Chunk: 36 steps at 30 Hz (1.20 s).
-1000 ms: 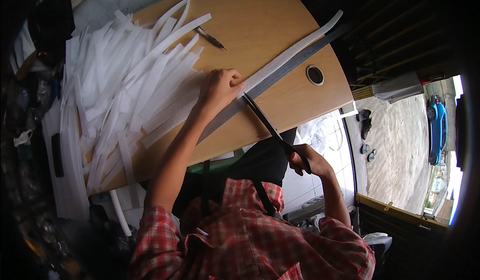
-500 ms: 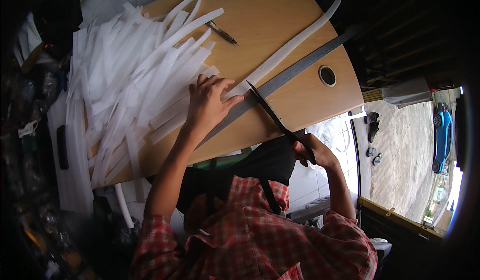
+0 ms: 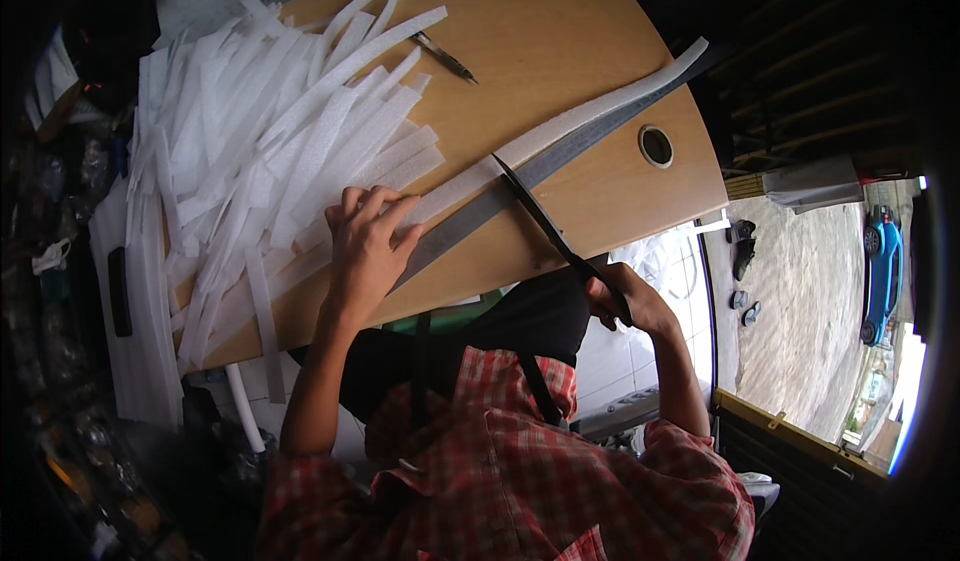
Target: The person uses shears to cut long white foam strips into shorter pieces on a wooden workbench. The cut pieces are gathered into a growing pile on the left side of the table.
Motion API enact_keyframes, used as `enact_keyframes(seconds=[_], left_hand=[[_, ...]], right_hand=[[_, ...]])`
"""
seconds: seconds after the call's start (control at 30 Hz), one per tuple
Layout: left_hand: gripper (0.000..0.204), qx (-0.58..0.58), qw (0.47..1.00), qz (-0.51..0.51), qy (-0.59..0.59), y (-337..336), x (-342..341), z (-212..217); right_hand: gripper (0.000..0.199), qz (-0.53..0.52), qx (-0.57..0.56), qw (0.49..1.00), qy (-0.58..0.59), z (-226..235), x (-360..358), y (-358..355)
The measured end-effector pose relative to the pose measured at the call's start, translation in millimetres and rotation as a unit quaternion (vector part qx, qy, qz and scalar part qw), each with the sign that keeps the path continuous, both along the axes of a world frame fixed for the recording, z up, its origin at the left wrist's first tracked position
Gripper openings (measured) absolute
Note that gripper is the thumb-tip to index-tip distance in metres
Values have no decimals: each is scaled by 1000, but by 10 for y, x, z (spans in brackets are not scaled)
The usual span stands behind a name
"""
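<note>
My right hand [image 3: 632, 299] is closed round the handles of black scissors [image 3: 548, 224]. Their blades point up and left, and the tip reaches the edge of a long white foam strip [image 3: 590, 116]. That strip runs diagonally beside a grey metal ruler [image 3: 580, 143], its far end lying over or against it. My left hand [image 3: 368, 246] rests on the strip's near part, fingers bent and apart, thumb spread toward the ruler. Beneath the palm the strip is hidden. A large pile of white foam strips [image 3: 330, 126] lies just left of and beyond this hand.
A dark pen-like tool [image 3: 445, 59] lies on the wooden table [image 3: 540, 31], right of the pile. A round ringed hole [image 3: 655, 149] is in the tabletop near its right edge. Some strips hang over the left edge. Shoes [image 3: 742, 249] and a blue car [image 3: 882, 271] appear outside, at right.
My left hand has moved left and toward me along the foam strip. The strip's far end has swung toward the ruler. My right hand and the scissors have barely moved.
</note>
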<state>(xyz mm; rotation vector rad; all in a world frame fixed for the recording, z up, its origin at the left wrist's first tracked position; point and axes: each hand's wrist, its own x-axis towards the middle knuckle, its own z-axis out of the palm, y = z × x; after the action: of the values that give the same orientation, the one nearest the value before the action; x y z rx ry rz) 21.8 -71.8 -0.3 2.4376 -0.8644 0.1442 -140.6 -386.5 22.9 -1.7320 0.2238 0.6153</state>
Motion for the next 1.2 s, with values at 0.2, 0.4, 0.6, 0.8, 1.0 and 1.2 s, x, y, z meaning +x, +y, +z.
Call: enact_keyframes(seconds=[0.2,0.4,0.6,0.8,1.0,1.2], left_hand=[[35,39,999,34,-3,275,-137,87],[32,13,1000,10,15,458,-232,136],[28,-6,999,-32,16,627,-186,86],[28,-49,996,-44,53,696,-158,6],[29,-62,996,-50,46,699,-165,-19],[27,-60,996,-52,47,659,-164,47]], right_hand=[[75,-7,2,1000,-9,42,40,25],[72,-7,-13,1000,1,-4,23,23],[74,-8,-15,1000,-1,-39,13,17],[75,-8,-28,1000,-7,-1,37,43],[76,3,-28,1000,-6,-31,25,5],[61,-9,-61,998,-8,-19,17,1]])
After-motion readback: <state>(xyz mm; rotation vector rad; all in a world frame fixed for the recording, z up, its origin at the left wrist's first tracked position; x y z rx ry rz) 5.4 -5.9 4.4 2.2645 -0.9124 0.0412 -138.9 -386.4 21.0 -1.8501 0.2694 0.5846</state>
